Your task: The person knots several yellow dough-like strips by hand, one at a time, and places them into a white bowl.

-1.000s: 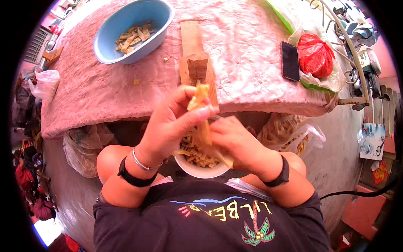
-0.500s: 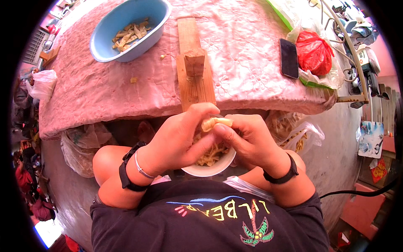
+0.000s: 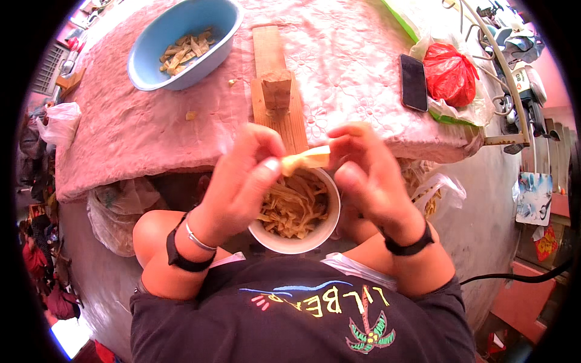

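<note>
Over a white bowl between my knees, a pale yellow knotted strip of what looks like dried food is held up. My left hand pinches its left end between thumb and fingers. Beside the strip's right end, my right hand has its thumb and fingers spread, with nothing seen between them. Many similar pale yellow strips lie in the bowl.
On the pink-covered table stand a blue basin with several knotted pieces and a wooden block stand. A black phone lies beside a red plastic bag. Plastic bags rest under the table edge.
My hands have moved apart and slightly up from the bowl. My right hand has let go of the strip, which now shows a knot and is in my left hand.
</note>
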The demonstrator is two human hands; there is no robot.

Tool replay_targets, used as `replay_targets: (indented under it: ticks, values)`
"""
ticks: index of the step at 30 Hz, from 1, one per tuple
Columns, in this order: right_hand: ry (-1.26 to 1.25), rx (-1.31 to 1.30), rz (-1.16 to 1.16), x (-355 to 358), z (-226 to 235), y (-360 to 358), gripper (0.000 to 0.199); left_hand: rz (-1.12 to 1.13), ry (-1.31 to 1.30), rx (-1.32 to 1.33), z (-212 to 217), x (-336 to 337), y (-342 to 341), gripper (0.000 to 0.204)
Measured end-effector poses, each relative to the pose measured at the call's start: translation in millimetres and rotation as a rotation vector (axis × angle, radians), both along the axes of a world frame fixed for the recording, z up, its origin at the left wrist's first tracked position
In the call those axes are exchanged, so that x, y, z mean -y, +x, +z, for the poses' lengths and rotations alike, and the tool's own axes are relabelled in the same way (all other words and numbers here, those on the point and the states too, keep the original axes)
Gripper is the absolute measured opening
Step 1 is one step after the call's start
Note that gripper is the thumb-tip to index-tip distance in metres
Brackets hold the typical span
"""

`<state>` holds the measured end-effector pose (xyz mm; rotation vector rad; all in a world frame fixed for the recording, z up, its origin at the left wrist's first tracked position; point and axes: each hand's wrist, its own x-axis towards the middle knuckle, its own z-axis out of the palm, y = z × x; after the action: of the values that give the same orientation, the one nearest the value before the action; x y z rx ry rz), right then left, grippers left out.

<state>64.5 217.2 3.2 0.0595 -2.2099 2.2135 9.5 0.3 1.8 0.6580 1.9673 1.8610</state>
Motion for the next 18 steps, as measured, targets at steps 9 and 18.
replay_targets:
  ticks: [9, 18]
  values:
    - [0.085, 0.032, -0.091, 4, -40, -26, 0.022, -0.057, -0.173, 0.133, -22, 7, -26, 0.015]
    - [0.317, 0.012, -0.182, 12, -72, -60, 0.024, 0.180, -0.376, -0.250, -66, 2, -50, 0.015]
